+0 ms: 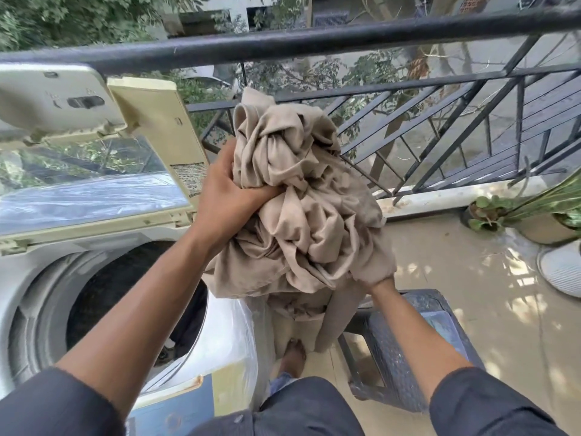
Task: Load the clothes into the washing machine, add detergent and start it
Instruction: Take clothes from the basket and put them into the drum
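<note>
While both hands grip it, beige cloth [301, 196] bunches, crumpled.

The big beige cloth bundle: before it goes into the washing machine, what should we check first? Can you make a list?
1. Lid up and out of the way: ok, it stands folded open behind the opening.
2. Drum opening free to take the bundle: ok, though something small lies at the bottom, too dark to identify.
3. Left hand gripping the beige cloth bundle: ok, fingers dig into its folds.
4. Right hand supporting it: cannot tell, the cloth hides the fingers.
5. Loose ends tucked in: not ok, a part hangs down towards the stool.
6. Bundle over the opening: not ok, it is still to the right of the washing machine.
</note>
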`<state>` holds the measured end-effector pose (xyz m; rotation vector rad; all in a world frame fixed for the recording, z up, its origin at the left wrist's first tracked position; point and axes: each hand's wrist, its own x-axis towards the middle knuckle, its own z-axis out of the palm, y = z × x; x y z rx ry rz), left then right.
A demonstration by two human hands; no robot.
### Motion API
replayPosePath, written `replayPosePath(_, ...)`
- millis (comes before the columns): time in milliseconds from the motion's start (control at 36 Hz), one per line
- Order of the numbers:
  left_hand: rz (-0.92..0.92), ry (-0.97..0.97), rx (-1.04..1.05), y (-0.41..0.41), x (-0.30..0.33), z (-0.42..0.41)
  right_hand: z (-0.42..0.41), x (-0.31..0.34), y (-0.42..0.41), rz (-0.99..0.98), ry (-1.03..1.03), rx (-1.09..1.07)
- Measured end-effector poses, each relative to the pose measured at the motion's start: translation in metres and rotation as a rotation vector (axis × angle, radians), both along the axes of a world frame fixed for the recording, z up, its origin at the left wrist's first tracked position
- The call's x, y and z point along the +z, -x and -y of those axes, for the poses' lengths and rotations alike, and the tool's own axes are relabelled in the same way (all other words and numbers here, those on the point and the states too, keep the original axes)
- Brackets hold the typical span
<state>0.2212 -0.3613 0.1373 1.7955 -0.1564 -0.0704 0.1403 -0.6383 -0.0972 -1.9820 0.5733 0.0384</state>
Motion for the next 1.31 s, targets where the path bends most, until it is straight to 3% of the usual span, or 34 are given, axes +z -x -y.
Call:
replayPosePath(56,0.017,-0.052,0.004,0.002,-0.007,-0.001,0.007,0.011,0.009,-0.116,-0.033,-0.269)
replayPosePath(167,0.034,-0.137,0.0,0.005,-0.016,-0.001,0.01,0.055,0.016,-0.112,-0.124,-0.422)
replayPosePath(250,0.041,-0.237,0.0,0.007,-0.021,0.0,0.007,0.093,0.013,0.016,-0.076,-0.386)
replayPosePath(361,0.054,-0.351,0.027,0.008,-0.025,0.002,-0.006,0.135,0.005,0.122,-0.18,-0.302)
replayPosePath(583,0.037,-0.405,0.044,0.009,-0.02,0.005,-0.049,0.197,-0.001,0.287,-0.249,-0.057)
replayPosePath(722,-0.106,-0.285,-0.19,0.008,-0.021,0.001,-0.074,0.216,0.0,0.223,-0.379,0.157)
replayPosePath(833,-0.044,-0.361,-0.264,0.015,-0.028,0.004,-0.092,0.217,0.003,0.158,-0.344,0.264)
replayPosePath(917,0.033,-0.48,-0.206,0.027,-0.03,0.012,-0.105,0.226,0.008,0.151,-0.299,0.339)
replayPosePath(1056,0.078,-0.607,0.058,0.037,-0.029,0.025,-0.112,0.244,0.011,0.215,-0.211,0.421)
replayPosePath(1194,0.085,-0.446,0.23,0.04,-0.026,0.025,-0.096,0.247,0.001,0.276,-0.219,0.448)
replayPosePath(1306,0.134,-0.394,0.25,0.031,-0.023,0.025,-0.073,0.236,-0.002,0.372,-0.162,0.263)
